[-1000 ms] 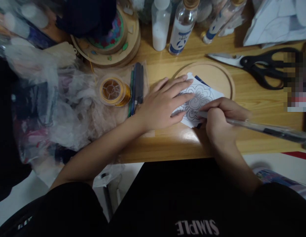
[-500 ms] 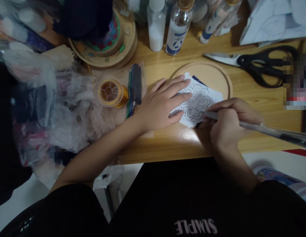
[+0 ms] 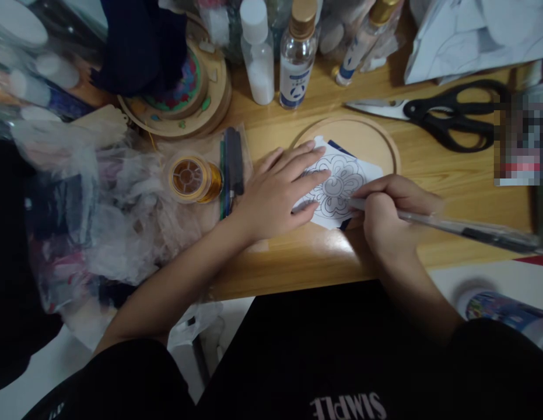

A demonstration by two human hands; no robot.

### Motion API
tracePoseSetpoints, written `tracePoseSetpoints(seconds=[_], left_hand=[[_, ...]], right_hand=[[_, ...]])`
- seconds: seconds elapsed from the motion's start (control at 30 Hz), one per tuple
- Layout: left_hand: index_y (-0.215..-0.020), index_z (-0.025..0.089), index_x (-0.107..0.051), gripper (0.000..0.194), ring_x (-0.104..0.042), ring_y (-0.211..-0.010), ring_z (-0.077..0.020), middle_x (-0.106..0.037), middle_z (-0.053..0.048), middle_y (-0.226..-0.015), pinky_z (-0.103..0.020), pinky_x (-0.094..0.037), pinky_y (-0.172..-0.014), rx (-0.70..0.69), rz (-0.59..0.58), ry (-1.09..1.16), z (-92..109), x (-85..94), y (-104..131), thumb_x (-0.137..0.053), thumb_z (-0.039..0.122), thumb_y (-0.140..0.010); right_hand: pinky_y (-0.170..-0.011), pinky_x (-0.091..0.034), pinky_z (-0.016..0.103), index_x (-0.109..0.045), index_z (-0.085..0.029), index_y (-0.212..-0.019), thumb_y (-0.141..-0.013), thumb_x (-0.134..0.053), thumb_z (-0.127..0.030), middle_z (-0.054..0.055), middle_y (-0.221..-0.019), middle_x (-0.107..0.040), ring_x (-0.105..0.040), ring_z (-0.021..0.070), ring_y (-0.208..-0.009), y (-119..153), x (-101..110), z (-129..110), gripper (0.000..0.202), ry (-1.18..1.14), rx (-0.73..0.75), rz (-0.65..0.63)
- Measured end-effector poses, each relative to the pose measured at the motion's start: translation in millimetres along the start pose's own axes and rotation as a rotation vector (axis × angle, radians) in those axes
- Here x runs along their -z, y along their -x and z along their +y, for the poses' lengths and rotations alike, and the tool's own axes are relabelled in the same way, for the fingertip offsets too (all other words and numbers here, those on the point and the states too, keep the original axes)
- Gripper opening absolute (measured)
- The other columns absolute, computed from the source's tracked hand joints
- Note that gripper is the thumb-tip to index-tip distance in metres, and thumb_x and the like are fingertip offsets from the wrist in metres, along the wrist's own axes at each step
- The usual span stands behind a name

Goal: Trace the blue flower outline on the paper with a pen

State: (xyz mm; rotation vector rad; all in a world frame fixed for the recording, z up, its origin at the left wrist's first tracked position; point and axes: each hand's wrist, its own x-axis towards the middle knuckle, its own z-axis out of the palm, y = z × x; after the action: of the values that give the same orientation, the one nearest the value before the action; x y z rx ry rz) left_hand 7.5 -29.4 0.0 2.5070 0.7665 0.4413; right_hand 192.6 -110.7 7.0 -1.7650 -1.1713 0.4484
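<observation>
A white paper (image 3: pixel 336 185) with a line-drawn flower lies on a round wooden plate (image 3: pixel 367 133), and dark blue edges show from under it. My left hand (image 3: pixel 282 189) rests with spread fingers over the paper's left side. Closed round a clear pen (image 3: pixel 468 227), my right hand (image 3: pixel 393 219) is at the paper's lower right. The pen's tip touches or nearly touches the drawing; which of the two I cannot tell.
Black-handled scissors (image 3: pixel 433 111) lie at the upper right. Bottles (image 3: pixel 296 70) stand behind the plate. To the left are a gold thread spool (image 3: pixel 195 178), dark pens (image 3: pixel 233 163), plastic bags (image 3: pixel 131 204) and a round wooden frame (image 3: pixel 219 96). A bottle-like container (image 3: pixel 507 312) is at the lower right.
The whole view has shifted, so the table things appear further left. Both hands keep about the same places on the paper, and the pen is still in my right hand.
</observation>
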Motion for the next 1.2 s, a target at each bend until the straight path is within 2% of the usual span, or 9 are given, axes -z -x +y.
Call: tracePoseSetpoints(seconds=[0.27,0.53,0.87,1.2], left_hand=[[-0.133,0.022,-0.063,0.043,-0.044,-0.15,-0.0295,-0.052,-0.012,-0.157,-0.053,-0.032,-0.123,0.002,-0.003,-0.014,0.5,-0.6,0.0,-0.065,0.023,-0.091],[-0.133,0.022,-0.063,0.042,-0.045,-0.15,-0.0291,-0.053,-0.012,-0.156,-0.053,-0.034,-0.122,-0.015,0.006,-0.037,-0.2,0.5,0.7,-0.065,0.023,-0.092],[-0.135,0.023,-0.062,0.043,-0.043,-0.151,-0.0305,-0.052,-0.011,-0.157,-0.055,-0.032,-0.123,0.0,-0.01,-0.007,-0.3,0.0,0.6,-0.065,0.023,-0.092],[-0.134,0.022,-0.063,0.042,-0.045,-0.15,-0.0289,-0.053,-0.012,-0.156,-0.053,-0.035,-0.122,-0.013,0.006,-0.043,-0.4,0.1,0.9,-0.065,0.024,-0.092]], right_hand=[[-0.047,-0.041,0.027,-0.071,-0.021,-0.063,-0.069,-0.055,-0.012,-0.004,-0.052,-0.063,-0.055,0.0119,-0.045,-0.3,-1.0,2.2,0.02,-0.069,0.02,-0.006],[-0.047,-0.043,0.028,-0.071,-0.022,-0.062,-0.068,-0.055,-0.012,-0.003,-0.053,-0.064,-0.057,0.0132,-0.048,-0.5,0.8,-0.1,0.02,-0.029,-0.036,-0.026],[-0.049,-0.046,0.026,-0.07,-0.023,-0.063,-0.07,-0.054,-0.013,-0.005,-0.055,-0.064,-0.057,0.011,-0.048,1.3,-0.9,3.6,0.021,-0.079,-0.026,-0.013],[-0.045,-0.041,0.026,-0.067,-0.023,-0.058,-0.067,-0.052,-0.013,-0.004,-0.05,-0.061,-0.055,0.012,-0.046,-1.1,-0.9,-1.7,0.02,-0.064,-0.016,-0.007]])
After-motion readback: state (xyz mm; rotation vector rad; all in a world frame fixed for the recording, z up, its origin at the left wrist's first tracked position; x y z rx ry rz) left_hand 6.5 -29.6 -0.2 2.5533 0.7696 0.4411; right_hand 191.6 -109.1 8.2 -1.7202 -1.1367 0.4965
